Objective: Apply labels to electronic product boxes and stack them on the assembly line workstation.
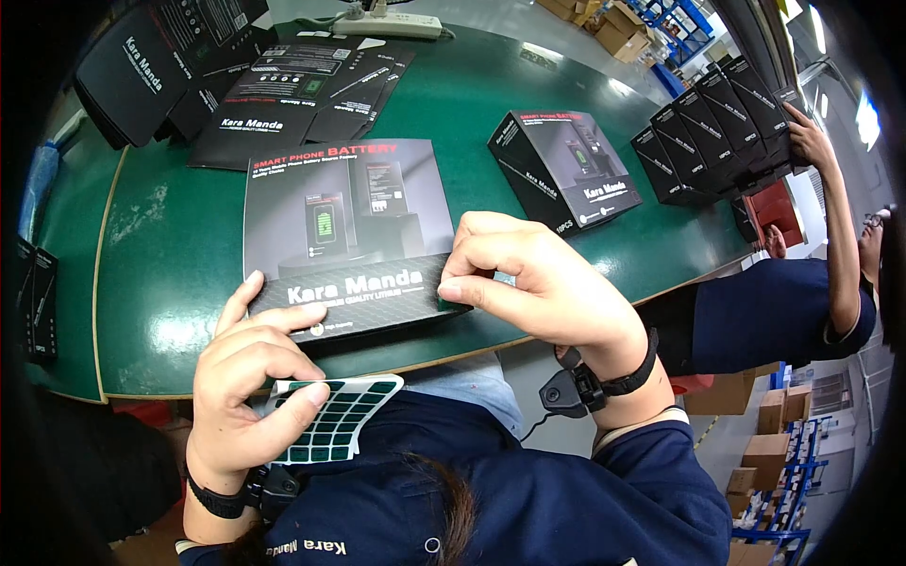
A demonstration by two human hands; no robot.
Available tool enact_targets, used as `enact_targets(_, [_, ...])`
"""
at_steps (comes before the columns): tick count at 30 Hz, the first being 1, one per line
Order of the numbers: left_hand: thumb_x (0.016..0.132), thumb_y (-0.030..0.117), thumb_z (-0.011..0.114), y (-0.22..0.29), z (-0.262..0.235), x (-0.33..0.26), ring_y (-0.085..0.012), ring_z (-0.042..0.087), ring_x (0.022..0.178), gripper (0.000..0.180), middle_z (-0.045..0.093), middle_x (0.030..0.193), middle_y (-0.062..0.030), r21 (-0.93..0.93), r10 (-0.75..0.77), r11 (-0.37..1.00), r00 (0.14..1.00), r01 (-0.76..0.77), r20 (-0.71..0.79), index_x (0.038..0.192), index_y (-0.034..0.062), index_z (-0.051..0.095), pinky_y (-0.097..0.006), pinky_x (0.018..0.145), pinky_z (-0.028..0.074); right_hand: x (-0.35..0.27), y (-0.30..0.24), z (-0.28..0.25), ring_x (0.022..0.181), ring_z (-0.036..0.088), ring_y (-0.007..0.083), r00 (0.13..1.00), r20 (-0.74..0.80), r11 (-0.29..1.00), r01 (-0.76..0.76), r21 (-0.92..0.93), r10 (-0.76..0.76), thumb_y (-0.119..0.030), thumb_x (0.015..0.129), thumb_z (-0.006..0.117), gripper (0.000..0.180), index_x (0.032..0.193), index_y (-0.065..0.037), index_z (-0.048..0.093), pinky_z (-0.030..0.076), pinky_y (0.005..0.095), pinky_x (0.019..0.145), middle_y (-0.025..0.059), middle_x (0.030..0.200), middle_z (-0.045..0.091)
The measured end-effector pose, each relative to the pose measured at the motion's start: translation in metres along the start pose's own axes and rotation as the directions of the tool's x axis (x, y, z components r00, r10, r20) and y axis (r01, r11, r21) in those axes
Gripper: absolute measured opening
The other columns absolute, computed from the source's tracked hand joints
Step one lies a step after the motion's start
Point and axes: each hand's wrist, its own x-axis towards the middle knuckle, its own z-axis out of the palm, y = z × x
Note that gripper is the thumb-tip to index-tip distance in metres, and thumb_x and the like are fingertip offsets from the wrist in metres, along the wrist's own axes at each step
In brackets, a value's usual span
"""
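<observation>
A black and grey battery box (283,226) lies in front of me near the table's front edge, its printed front side towards me. My left hand (236,396) pinches a white-backed sheet of small dark green stickers (344,420) between thumb and finger, below the box. Other fingers of that hand rest on the box's front left. My right hand (547,283) is closed at the box's front right corner, thumb and forefinger pressed on its edge. A small dark green sticker (447,305) shows under the thumb, partly hidden.
Another box (576,174) stands right of centre on the green table (170,274). Flat black cartons (293,90) are piled at the back left, near a power strip (387,25). A co-worker's hand (810,140) touches a row of black boxes (708,137) at the far right.
</observation>
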Motion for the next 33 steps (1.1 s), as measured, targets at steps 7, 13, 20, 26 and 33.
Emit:
enact_targets(7, [0.067, 0.008, 0.071, 0.000, 0.000, 0.000, -0.0271, 0.066, 0.098, 0.010, 0.063, 0.066, -0.0019, 0.012, 0.010, 1.000, 1.000, -0.010, 0.000, 0.071, 0.0119, 0.063, -0.055, 0.108, 0.024, -0.001, 0.002, 0.004, 0.079, 0.054, 0.0297, 0.998, -0.024, 0.991, 0.053, -0.121, -0.056, -0.014, 0.082, 0.063, 0.013, 0.080, -0.001, 0.062, 0.042, 0.0389, 0.071, 0.0107, 0.076, 0.052])
enact_targets(13, [0.068, 0.008, 0.071, 0.000, -0.001, 0.000, -0.0275, 0.066, 0.099, 0.010, 0.063, 0.066, -0.0019, 0.014, 0.023, 1.000, 1.000, -0.023, 0.010, 0.072, 0.0118, 0.063, -0.055, 0.109, 0.023, -0.007, -0.005, 0.008, 0.080, 0.053, 0.0306, 0.991, -0.031, 0.926, 0.110, -0.361, -0.130, -0.015, 0.081, 0.065, 0.015, 0.087, -0.003, 0.060, 0.043, 0.0392, 0.072, 0.0088, 0.084, 0.052])
enact_targets(20, [0.068, 0.008, 0.071, 0.001, 0.000, -0.001, -0.0277, 0.066, 0.100, 0.009, 0.063, 0.067, -0.0018, 0.005, 0.009, 1.000, 1.000, -0.009, 0.002, 0.071, 0.0115, 0.063, -0.054, 0.109, 0.022, -0.016, -0.003, 0.013, 0.066, 0.054, 0.0119, 0.890, -0.306, 0.921, -0.380, -0.088, 0.338, -0.021, 0.073, 0.079, 0.098, 0.149, -0.005, 0.019, 0.045, 0.0237, 0.057, 0.0145, 0.103, 0.053])
enact_targets(26, [0.066, 0.007, 0.070, 0.004, -0.001, -0.001, -0.0272, 0.066, 0.099, 0.010, 0.063, 0.066, -0.0021, 0.000, 0.010, 1.000, 1.000, -0.010, 0.003, 0.070, 0.0108, 0.062, -0.054, 0.108, 0.025, -0.004, 0.015, 0.015, 0.055, 0.048, 0.0068, 0.848, 0.201, 0.695, -0.519, 0.498, 0.490, -0.027, 0.087, 0.065, 0.086, 0.148, 0.000, 0.011, 0.041, 0.0213, 0.048, 0.0073, 0.087, 0.053])
enact_targets(33, [0.066, 0.009, 0.067, 0.023, -0.022, -0.032, -0.0285, 0.063, 0.089, 0.009, 0.060, 0.066, -0.0041, 0.237, -0.044, 0.969, 0.991, 0.074, -0.129, 0.070, 0.0076, 0.059, -0.053, 0.104, 0.032, 0.013, -0.008, 0.054, 0.056, 0.057, 0.0176, 0.922, 0.269, 0.893, -0.351, 0.281, 0.278, -0.030, 0.093, 0.055, 0.085, 0.144, 0.010, 0.001, 0.047, 0.0286, 0.051, 0.0201, 0.092, 0.059])
